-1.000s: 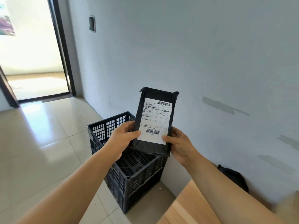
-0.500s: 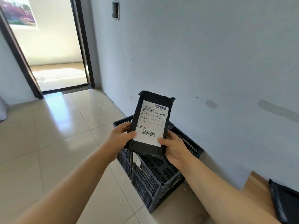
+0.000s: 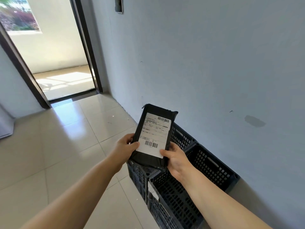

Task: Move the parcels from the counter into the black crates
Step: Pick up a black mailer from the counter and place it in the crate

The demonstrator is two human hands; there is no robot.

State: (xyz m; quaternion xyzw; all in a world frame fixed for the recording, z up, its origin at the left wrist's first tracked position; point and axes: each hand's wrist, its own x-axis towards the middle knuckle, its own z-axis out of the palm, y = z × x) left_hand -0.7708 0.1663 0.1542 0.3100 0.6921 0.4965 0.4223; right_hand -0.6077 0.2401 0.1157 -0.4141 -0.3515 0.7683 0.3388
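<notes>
The parcel (image 3: 155,134), a flat black plastic mailer with a white shipping label and two barcodes facing the camera, is held up in the air over the black crates (image 3: 194,172), tilted slightly to the right. The left hand (image 3: 125,147) grips its lower left edge, thumb lying across the corner of the label and fingers curled behind. The right hand (image 3: 175,158) grips the lower right corner the same way, thumb on the front near the label's bottom edge.

The crates stand on the floor (image 3: 62,146) against the wall (image 3: 206,63), set side by side in a row; their sides and bottoms are perforated with slots, and what shows of their insides is bare. A small white tag hangs on the near crate's outer face.

The floor is laid with large glossy cream tiles that reflect light. The wall is plain pale blue-grey, with a darker patch (image 3: 255,121) to the right and a small dark box (image 3: 119,4) mounted high up. At the far left a dark-framed doorway (image 3: 54,52) opens onto a sunlit room with a pale wall and a bright patch of sun on its floor.
</notes>
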